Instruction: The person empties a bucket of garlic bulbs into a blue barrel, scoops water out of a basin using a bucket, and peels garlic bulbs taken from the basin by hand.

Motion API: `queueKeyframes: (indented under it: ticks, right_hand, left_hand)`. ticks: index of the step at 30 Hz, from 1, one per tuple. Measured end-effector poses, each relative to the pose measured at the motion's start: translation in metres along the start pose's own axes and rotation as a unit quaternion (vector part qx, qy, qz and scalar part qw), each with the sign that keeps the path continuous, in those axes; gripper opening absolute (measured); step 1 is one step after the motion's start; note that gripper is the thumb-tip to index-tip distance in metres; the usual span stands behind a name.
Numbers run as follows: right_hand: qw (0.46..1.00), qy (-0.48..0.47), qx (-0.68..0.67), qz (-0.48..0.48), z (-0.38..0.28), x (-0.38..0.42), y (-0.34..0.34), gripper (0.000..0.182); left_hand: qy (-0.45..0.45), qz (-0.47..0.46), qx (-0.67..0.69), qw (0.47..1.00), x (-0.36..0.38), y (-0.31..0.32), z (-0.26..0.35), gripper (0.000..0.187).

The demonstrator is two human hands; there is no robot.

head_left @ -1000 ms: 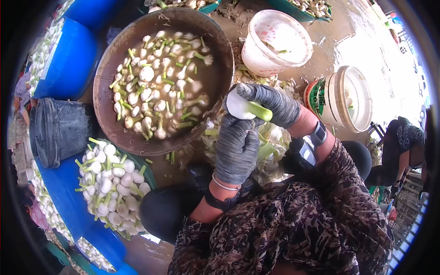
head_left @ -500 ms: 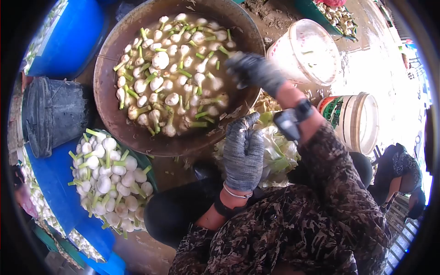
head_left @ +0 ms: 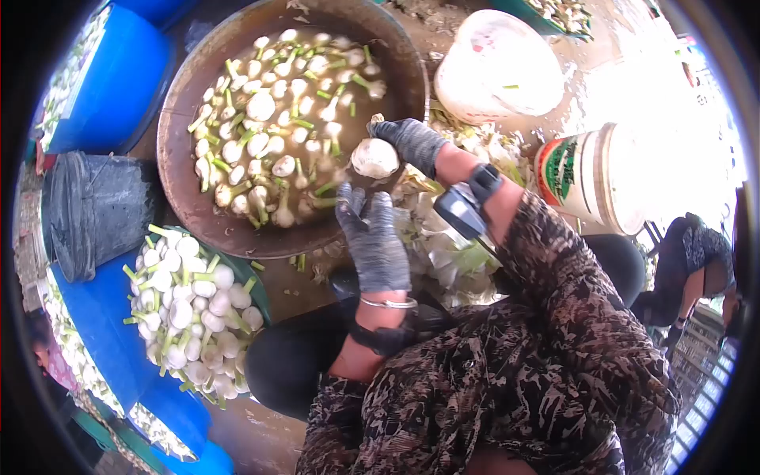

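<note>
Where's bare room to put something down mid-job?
Wet floor shows bare right of the white bucket, above the labelled bucket, partly lost in glare. Another patch lies below the garlic heap, between the blue tub and patterned sleeve. Crowded: the basin, thick with bulbs, and the leaf pile beside it.

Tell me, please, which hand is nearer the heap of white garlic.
Left. The left hand lies right of the heap in view; the right hand, holding a bulb, is farther away, up and right.

Shows as wet brown floor (head_left: 257,431), carrying a wide basin (head_left: 176,150) at eleven o'clock, a white tub (head_left: 491,67) at one, a labelled bucket (head_left: 584,174) between two and three, loose peelings (head_left: 463,257) close in at three.
</note>
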State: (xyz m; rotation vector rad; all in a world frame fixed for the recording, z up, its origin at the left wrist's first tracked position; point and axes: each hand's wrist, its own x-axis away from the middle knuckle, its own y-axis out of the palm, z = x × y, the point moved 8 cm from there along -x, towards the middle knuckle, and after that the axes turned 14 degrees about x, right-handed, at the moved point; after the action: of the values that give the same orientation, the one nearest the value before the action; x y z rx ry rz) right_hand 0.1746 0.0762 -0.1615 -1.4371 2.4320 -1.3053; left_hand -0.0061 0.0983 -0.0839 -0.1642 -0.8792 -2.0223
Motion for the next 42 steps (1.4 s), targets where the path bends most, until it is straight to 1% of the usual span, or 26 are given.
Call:
queueKeyframes:
  ticks: [1, 2, 3, 4, 5, 6, 7, 9, 10, 11, 15, 17, 19, 21, 23, 25, 27, 29, 31, 33, 34, 35, 37, 39, 41, 42]
  right_hand:
    - [0.988, 0.048, -0.146, 0.010, 0.013, 0.013, -0.001, 0.027]
    - [0.984, -0.107, 0.082, 0.119, -0.027, 0.056, -0.034, 0.027]
    - [0.981, -0.079, -0.146, 0.102, -0.016, 0.052, -0.020, 0.029]
    - [0.988, -0.060, -0.092, 0.109, 0.001, 0.067, -0.014, 0.031]
    - [0.992, -0.041, -0.037, 0.116, -0.019, 0.094, -0.033, 0.034]
    - [0.987, 0.087, -0.133, 0.009, -0.009, 0.101, -0.030, 0.040]
    - [0.986, 0.089, -0.137, 0.017, -0.006, 0.111, -0.035, 0.040]
    - [0.972, 0.124, -0.110, 0.167, 0.000, 0.142, -0.062, 0.041]
    - [0.960, 0.077, -0.051, 0.264, -0.010, 0.166, -0.083, 0.034]
    - [0.947, 0.034, -0.107, 0.302, -0.008, 0.178, -0.086, 0.027]
    - [0.926, -0.068, 0.099, 0.357, -0.053, 0.232, -0.113, 0.012]
    - [0.914, -0.037, 0.176, 0.363, -0.050, 0.238, -0.110, 0.010]
    - [0.908, -0.020, 0.192, 0.371, -0.049, 0.242, -0.111, 0.009]
    - [0.904, 0.004, 0.208, 0.374, -0.047, 0.245, -0.111, 0.009]
    - [0.906, -0.001, 0.194, 0.376, -0.042, 0.243, -0.118, 0.014]
    - [0.918, 0.001, 0.167, 0.359, -0.035, 0.243, -0.124, 0.013]
    - [0.941, 0.049, -0.057, 0.329, -0.009, 0.244, -0.131, 0.014]
    - [0.930, 0.098, -0.168, 0.313, 0.043, 0.233, -0.127, 0.019]
    - [0.904, 0.182, 0.169, 0.348, 0.077, 0.237, -0.144, 0.018]
    - [0.890, 0.212, 0.183, 0.359, 0.079, 0.252, -0.155, 0.020]
    - [0.887, 0.171, 0.139, 0.406, 0.071, 0.263, -0.155, 0.021]
    - [0.888, 0.170, 0.137, 0.404, 0.053, 0.268, -0.159, 0.021]
    - [0.867, -0.089, 0.174, 0.459, -0.023, 0.281, -0.169, 0.023]
    - [0.884, -0.165, 0.188, 0.395, -0.047, 0.280, -0.152, 0.021]
    - [0.922, -0.138, 0.203, 0.298, -0.047, 0.271, -0.133, 0.019]
    - [0.916, -0.143, 0.198, 0.319, -0.047, 0.273, -0.130, 0.017]
  left_hand:
    - [-0.046, 0.001, -0.019, 0.999, 0.002, 0.002, -0.004, 0.052]
    - [-0.084, -0.058, 0.057, 0.993, 0.003, 0.012, -0.014, 0.052]
    - [-0.122, -0.116, 0.132, 0.977, 0.005, 0.022, -0.023, 0.051]
    - [-0.172, -0.163, 0.195, 0.952, 0.010, 0.031, -0.032, 0.049]
    - [-0.176, -0.171, 0.190, 0.950, 0.016, 0.036, -0.033, 0.049]
    - [-0.175, -0.191, 0.197, 0.946, 0.021, 0.043, -0.031, 0.047]
    - [-0.174, -0.209, 0.203, 0.941, 0.027, 0.049, -0.031, 0.045]
    - [-0.169, -0.206, 0.188, 0.945, 0.033, 0.050, -0.035, 0.044]
    - [-0.133, -0.199, 0.143, 0.960, 0.034, 0.050, -0.033, 0.045]
    - [-0.095, -0.192, 0.099, 0.972, 0.033, 0.051, -0.031, 0.047]
    - [-0.063, -0.182, -0.019, 0.981, 0.039, 0.055, -0.038, 0.049]
    - [-0.033, -0.186, -0.069, 0.980, 0.037, 0.059, -0.042, 0.047]
    - [0.063, -0.247, -0.227, 0.940, 0.041, 0.070, -0.035, 0.044]
    - [0.049, -0.245, -0.211, 0.945, 0.051, 0.077, -0.028, 0.045]
    - [0.033, -0.245, -0.191, 0.950, 0.056, 0.080, -0.028, 0.046]
    - [-0.058, -0.257, -0.059, 0.963, 0.058, 0.078, -0.036, 0.044]
    - [-0.064, -0.282, -0.026, 0.957, 0.067, 0.086, -0.030, 0.045]
    - [-0.123, -0.362, 0.086, 0.920, 0.077, 0.096, -0.032, 0.047]
    - [-0.150, -0.376, 0.103, 0.909, 0.071, 0.089, -0.036, 0.053]
    - [-0.202, -0.364, 0.108, 0.903, 0.068, 0.089, -0.041, 0.056]
    - [-0.138, -0.343, 0.013, 0.929, 0.062, 0.084, -0.038, 0.060]
    - [-0.138, -0.340, 0.011, 0.930, 0.061, 0.081, -0.038, 0.060]
    - [-0.269, -0.351, 0.158, 0.883, 0.070, 0.083, -0.048, 0.063]
    - [-0.253, -0.357, 0.105, 0.893, 0.074, 0.087, -0.050, 0.063]
    - [-0.230, -0.360, 0.054, 0.903, 0.074, 0.090, -0.052, 0.064]
    - [-0.205, -0.369, 0.009, 0.907, 0.072, 0.088, -0.052, 0.064]
